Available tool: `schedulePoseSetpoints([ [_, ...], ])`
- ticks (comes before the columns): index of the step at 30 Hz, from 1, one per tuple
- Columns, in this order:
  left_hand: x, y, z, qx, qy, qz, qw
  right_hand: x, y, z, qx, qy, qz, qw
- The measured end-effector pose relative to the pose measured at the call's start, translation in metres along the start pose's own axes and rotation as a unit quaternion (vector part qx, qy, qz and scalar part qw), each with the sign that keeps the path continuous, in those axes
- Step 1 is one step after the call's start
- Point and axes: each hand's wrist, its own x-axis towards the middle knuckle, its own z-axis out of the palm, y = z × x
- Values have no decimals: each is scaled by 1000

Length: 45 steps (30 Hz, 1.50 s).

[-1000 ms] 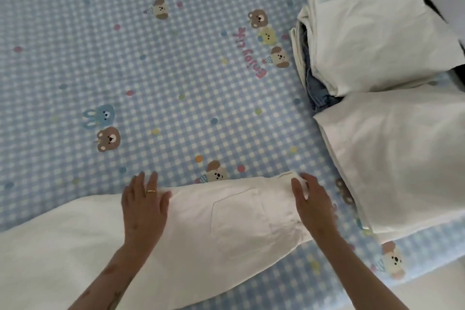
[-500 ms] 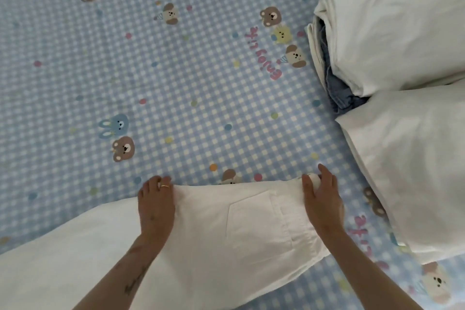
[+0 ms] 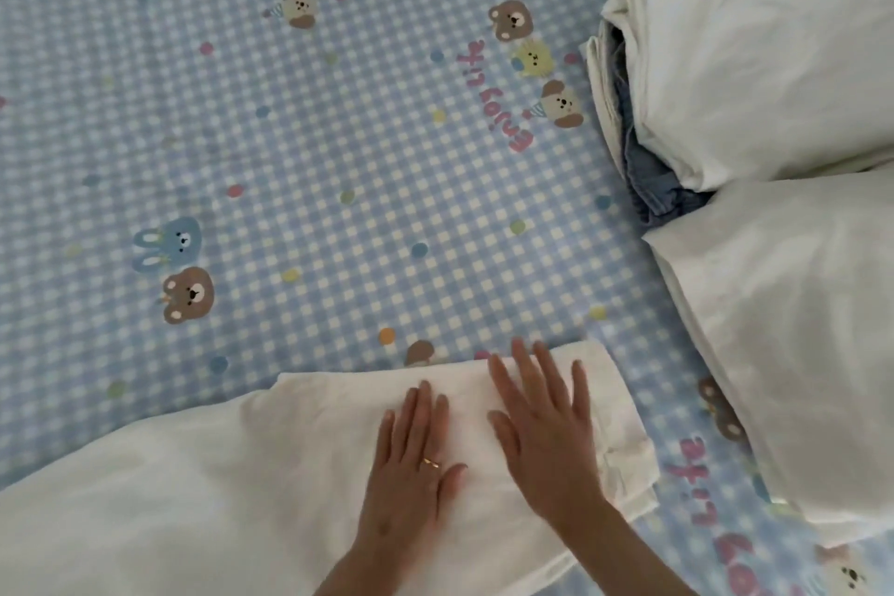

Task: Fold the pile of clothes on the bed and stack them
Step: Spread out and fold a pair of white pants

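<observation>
White trousers (image 3: pixel 193 489) lie flat across the near part of the bed, waistband end to the right. My left hand (image 3: pixel 411 465), with a ring, presses flat on the cloth near the waist. Right beside it my right hand (image 3: pixel 546 431) lies flat with fingers spread on the waistband end. At the right edge sit a stack of folded clothes (image 3: pixel 754 63), white on top with a blue garment (image 3: pixel 648 174) showing between layers, and a second folded white garment (image 3: pixel 798 329) nearer to me.
The bed sheet (image 3: pixel 338 160) is blue gingham with bears, rabbits and coloured dots, bare across the middle and left. A dark gap beyond the bed's edge shows at the top right corner.
Both hands left the far edge of the trousers and came together flat on the waist area. My left hand slid rightward. The camera shifted closer and right.
</observation>
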Motion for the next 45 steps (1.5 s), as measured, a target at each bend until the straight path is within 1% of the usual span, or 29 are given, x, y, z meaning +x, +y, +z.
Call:
schedulePoseSetpoints([
  [1, 4, 11, 9, 10, -5, 25, 1000, -5, -1, 8, -15, -37, -52, 998],
  [3, 14, 22, 23, 40, -19, 22, 999, -1, 11, 21, -42, -102, -82, 990],
  [4, 20, 22, 23, 50, -25, 9, 998, 5, 14, 23, -51, -121, -81, 988],
  [6, 22, 23, 17, 46, -23, 4, 999, 9, 16, 22, -52, -111, -96, 988],
  [7, 17, 22, 13, 32, -22, 13, 999, 5, 19, 18, -40, -91, -68, 993],
  [8, 9, 18, 4, 16, -19, 15, 1000, 1, 23, 10, -16, -60, 7, 998],
  [9, 0, 9, -6, 3, 13, -2, 1000, -4, 31, 2, 12, -20, 109, 994],
  [10, -8, -4, -17, -6, 54, -44, 998, -10, 40, -6, 36, 2, 207, 978],
  [11, -18, -25, -28, -10, 101, -107, 989, -15, 47, -10, 61, -11, 279, 958],
  [12, -27, -48, -40, -17, 138, -180, 974, -19, 50, -14, 88, -43, 314, 944],
  [13, -36, -74, -54, -19, 163, -253, 953, -20, 49, -16, 111, -73, 323, 937],
  [14, -42, -97, -65, -14, 161, -309, 937, -19, 45, -18, 127, -94, 331, 930],
  [15, -45, -118, -72, -11, 137, -337, 931, -16, 41, -22, 139, -108, 342, 923],
  [16, -47, -133, -77, -4, 106, -340, 934, -12, 38, -25, 145, -117, 349, 919],
  [18, -45, -152, -76, 24, 87, -312, 946, -6, 41, -31, 142, -115, 344, 921],
  [21, -40, -163, -72, 71, 123, -275, 951, 0, 49, -45, 92, -80, 334, 935],
  [25, -11, -158, -74, 47, 148, -239, 959, 3, 71, -55, 0, 10, 306, 952],
  [27, 10, -148, -76, -2, 129, -261, 957, 2, 81, -54, -25, -20, 316, 948],
  [29, 22, -130, -71, -79, 158, -337, 925, -2, 84, -50, -47, -29, 314, 948],
  [30, 24, -118, -65, -102, 188, -345, 914, -4, 81, -45, -63, -9, 299, 952],
  [31, 23, -97, -56, -89, 208, -301, 926, -7, 73, -42, -80, 19, 268, 960],
  [32, 18, -69, -45, -69, 190, -218, 955, -7, 62, -40, -91, 35, 215, 972],
  [33, 14, -38, -32, -50, 150, -125, 979, -8, 52, -37, -93, 29, 150, 984],
  [34, 10, -10, -15, -46, 114, -58, 991, -10, 43, -32, -85, 5, 89, 992],
  [36, 12, 25, 15, -35, 77, 2, 996, -9, 42, -16, -73, -57, 24, 995],
  [38, 22, 36, 30, 5, 51, 4, 999, -4, 59, -1, -88, -114, 3, 990],
  [39, 26, 33, 32, 21, 49, 2, 999, -2, 66, 5, -94, -126, -1, 988],
  [42, 0, 23, 30, 14, 37, -19, 999, -4, 78, 14, -94, -122, -17, 988],
  [45, -76, -4, 22, -33, 82, -105, 991, -10, 79, 12, -75, -95, 22, 992],
])
